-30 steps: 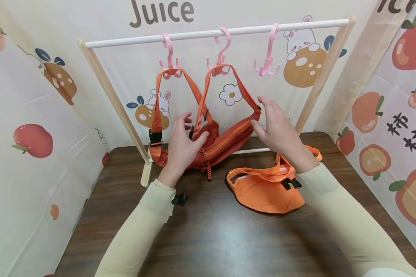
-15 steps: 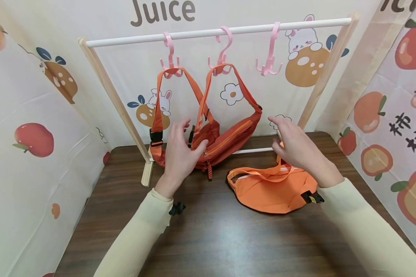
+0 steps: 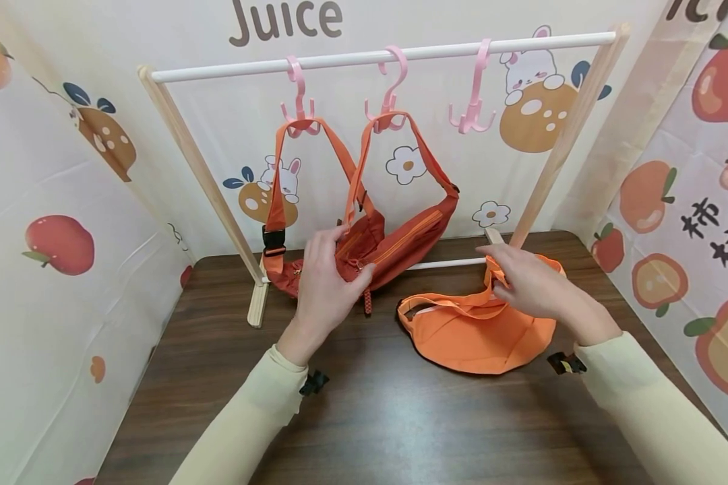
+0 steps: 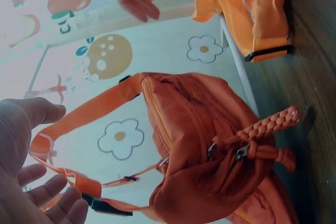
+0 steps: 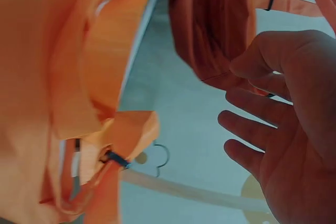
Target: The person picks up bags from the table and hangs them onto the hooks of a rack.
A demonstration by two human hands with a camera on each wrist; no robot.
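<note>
Two rust-orange sling bags hang by their straps from pink hooks on a white rail [image 3: 370, 57]; the middle bag [image 3: 400, 246] also fills the left wrist view [image 4: 210, 145]. My left hand [image 3: 330, 273] hovers in front of these bags with fingers [image 4: 31, 182] spread, gripping nothing. A bright orange bag [image 3: 473, 333] lies on the dark wooden table [image 3: 370, 417], its strap bunched on top. Just above that strap is my right hand [image 3: 524, 279], fingers [image 5: 262, 135] straight and apart, with the bag beside it [image 5: 31, 77].
A third pink hook [image 3: 473, 94] at the right of the rail carries nothing. Wooden rack legs [image 3: 200, 175] stand at both back corners of the table. Fruit-print cloth walls close in left, right and behind. The left bag [image 3: 282, 276] sags onto the table by the left leg.
My right hand has dropped from beside the middle bag's strap down to the orange bag on the table. My left hand shifted slightly lower and closer against the hanging bags.
</note>
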